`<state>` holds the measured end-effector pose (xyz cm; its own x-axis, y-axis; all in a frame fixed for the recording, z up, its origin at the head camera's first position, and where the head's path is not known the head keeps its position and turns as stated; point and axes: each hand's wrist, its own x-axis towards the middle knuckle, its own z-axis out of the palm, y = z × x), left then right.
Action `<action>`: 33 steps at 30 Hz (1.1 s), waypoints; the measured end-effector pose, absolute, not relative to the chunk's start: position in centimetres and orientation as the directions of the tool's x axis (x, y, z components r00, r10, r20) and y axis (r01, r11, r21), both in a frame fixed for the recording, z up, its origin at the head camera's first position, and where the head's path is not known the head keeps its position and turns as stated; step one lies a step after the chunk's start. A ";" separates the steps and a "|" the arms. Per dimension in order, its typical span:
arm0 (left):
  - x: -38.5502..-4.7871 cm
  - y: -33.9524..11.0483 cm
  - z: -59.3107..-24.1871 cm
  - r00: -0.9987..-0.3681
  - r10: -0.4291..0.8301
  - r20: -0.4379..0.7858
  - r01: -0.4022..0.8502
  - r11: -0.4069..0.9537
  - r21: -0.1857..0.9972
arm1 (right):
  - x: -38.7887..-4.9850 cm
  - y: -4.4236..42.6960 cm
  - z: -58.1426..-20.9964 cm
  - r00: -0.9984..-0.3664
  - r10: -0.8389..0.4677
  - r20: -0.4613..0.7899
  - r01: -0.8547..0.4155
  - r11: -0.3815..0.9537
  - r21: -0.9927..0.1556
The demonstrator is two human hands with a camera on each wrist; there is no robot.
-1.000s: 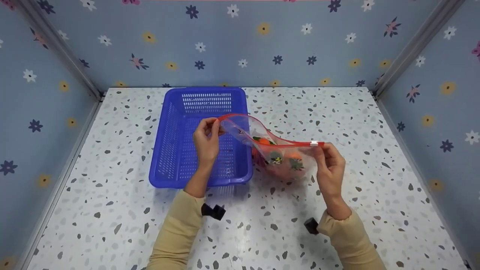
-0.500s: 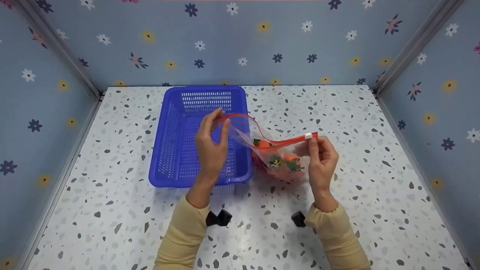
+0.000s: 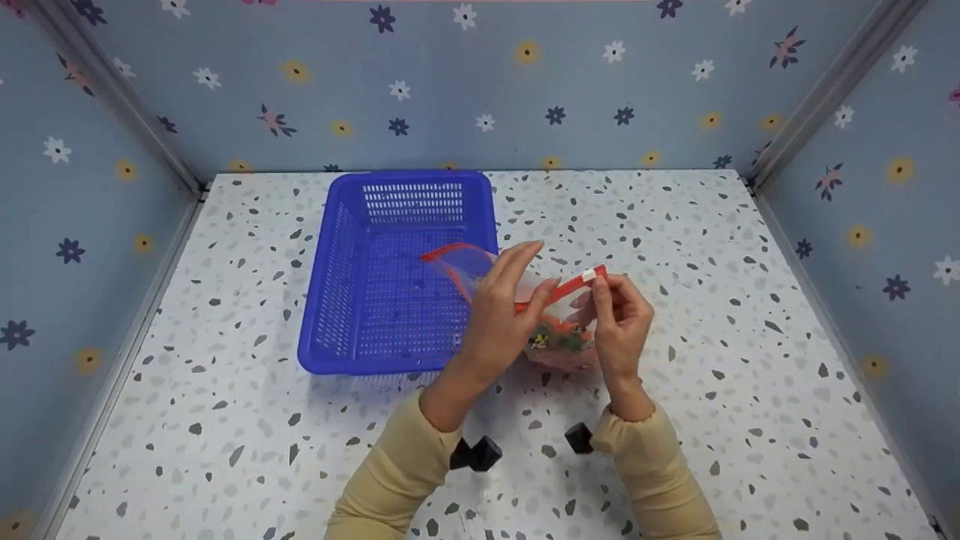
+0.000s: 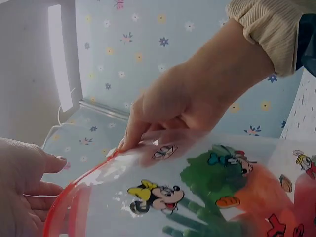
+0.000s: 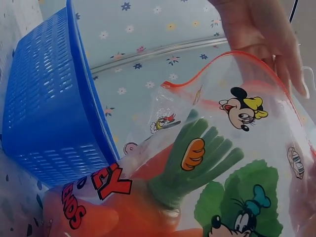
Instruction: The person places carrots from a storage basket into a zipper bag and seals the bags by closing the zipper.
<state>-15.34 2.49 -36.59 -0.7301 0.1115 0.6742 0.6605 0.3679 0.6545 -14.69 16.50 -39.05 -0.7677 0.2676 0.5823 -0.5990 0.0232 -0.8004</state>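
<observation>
A clear zip bag (image 5: 266,143) with a red zip edge and cartoon prints stands on the table. Through its wall I see an orange carrot (image 5: 158,212) with a green top and a green leafy piece (image 5: 256,187). My right hand (image 3: 624,322) pinches the zip's right end, by the white slider (image 3: 589,275). Fingers fairly straight, my left hand (image 3: 499,315) is at the middle of the zip, thumb on the near side. Whether it touches the zip is unclear. The zip's left end (image 3: 429,257) hangs free over the blue basket.
A blue plastic basket (image 3: 315,315) with slotted walls stands left of the bag, partly under its mouth. Speckled white table (image 3: 750,360) surrounds both. Flowered panels (image 3: 480,82) rise at the back and sides.
My left hand has let go of the zip's left end and slid right along the bag's mouth. My right hand, still pinching the slider end, has drawn left.
</observation>
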 end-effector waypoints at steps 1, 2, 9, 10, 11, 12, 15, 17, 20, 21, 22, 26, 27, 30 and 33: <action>-15.2 2.8 -36.6 -0.730 0.127 0.672 0.661 0.381 0.646 | -14.7 16.4 -39.1 -0.763 0.267 0.588 -0.602 0.037 -0.798; -15.1 3.1 -36.6 -0.727 0.141 0.671 0.663 0.396 0.635 | -14.7 16.3 -39.2 -0.758 0.268 0.595 -0.605 0.051 -0.794; -14.8 4.6 -36.8 -0.732 0.204 0.650 0.640 0.533 0.553 | -14.6 15.8 -39.7 -0.739 0.257 0.623 -0.619 0.106 -0.778; -14.8 4.7 -36.8 -0.735 0.205 0.646 0.633 0.548 0.546 | -14.5 15.8 -39.8 -0.741 0.254 0.621 -0.617 0.106 -0.780; -14.8 4.8 -36.9 -0.739 0.206 0.642 0.625 0.566 0.538 | -14.5 15.7 -39.8 -0.745 0.250 0.618 -0.614 0.104 -0.783; -14.8 4.9 -37.0 -0.740 0.205 0.641 0.619 0.580 0.530 | -14.4 15.6 -39.8 -0.748 0.246 0.616 -0.612 0.101 -0.784; -14.7 5.1 -37.2 -0.738 0.195 0.646 0.605 0.614 0.506 | -14.3 15.5 -39.9 -0.750 0.238 0.616 -0.613 0.098 -0.784; -14.7 5.2 -37.4 -0.731 0.183 0.657 0.601 0.630 0.493 | -14.3 15.4 -40.0 -0.748 0.234 0.621 -0.617 0.098 -0.781; -14.6 5.2 -37.6 -0.721 0.165 0.673 0.599 0.635 0.487 | -14.6 15.6 -40.7 -0.741 0.234 0.629 -0.625 0.102 -0.774; -14.6 5.2 -37.5 -0.719 0.163 0.676 0.601 0.634 0.487 | -14.7 15.7 -41.0 -0.738 0.236 0.632 -0.628 0.102 -0.772; -14.6 5.2 -37.5 -0.716 0.160 0.679 0.605 0.628 0.490 | -14.8 15.7 -41.3 -0.734 0.239 0.635 -0.632 0.101 -0.769; -14.3 5.1 -37.3 -0.696 0.168 0.698 0.630 0.609 0.482 | -15.0 15.9 -41.9 -0.700 0.256 0.666 -0.669 0.089 -0.738; -14.2 5.1 -37.2 -0.688 0.172 0.705 0.639 0.604 0.477 | -15.0 15.9 -41.8 -0.687 0.259 0.679 -0.684 0.083 -0.725; -14.0 4.9 -37.0 -0.653 0.172 0.738 0.671 0.582 0.459 | -14.9 15.9 -41.6 -0.644 0.260 0.719 -0.729 0.073 -0.680; -13.8 4.7 -36.9 -0.611 0.167 0.774 0.706 0.557 0.437 | -14.6 15.8 -41.3 -0.613 0.261 0.745 -0.760 0.062 -0.647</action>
